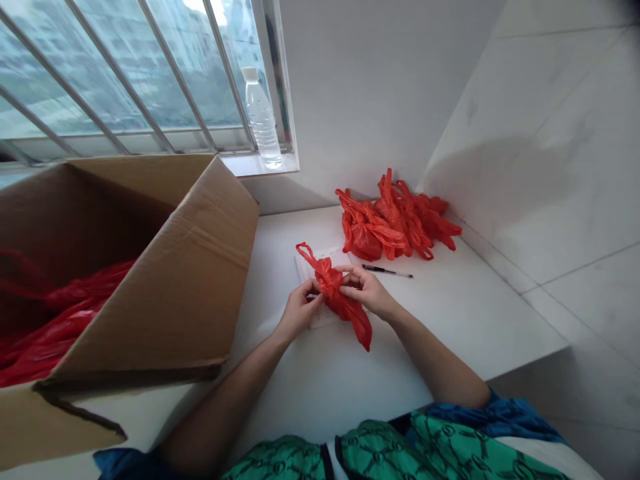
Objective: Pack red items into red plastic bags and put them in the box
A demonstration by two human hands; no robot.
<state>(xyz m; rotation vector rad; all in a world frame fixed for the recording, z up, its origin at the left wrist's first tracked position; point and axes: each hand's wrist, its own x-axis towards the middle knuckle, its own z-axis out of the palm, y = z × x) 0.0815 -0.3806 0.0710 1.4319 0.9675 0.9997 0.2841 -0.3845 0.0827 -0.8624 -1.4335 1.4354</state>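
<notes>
Both hands grip a red plastic bag (357, 319) above the white table. My left hand (302, 305) pinches its left side, thumb and fingers closed on the plastic. My right hand (367, 290) holds the bag from the right, with its fingers bent against the gathered middle. One loop handle sticks up at the top left, and the other end hangs down toward me. Under the bag lies a sheet of paper (301, 267), partly hidden by the bag and hands. A black pen (387, 271) rests just beyond my right hand.
Several bunched red plastic bags (395, 223) lie at the back right by the wall. A large open cardboard box (200, 267) stands on the left with red bags (75, 307) inside. A clear water bottle (263, 123) stands on the sill of the barred window (135, 67).
</notes>
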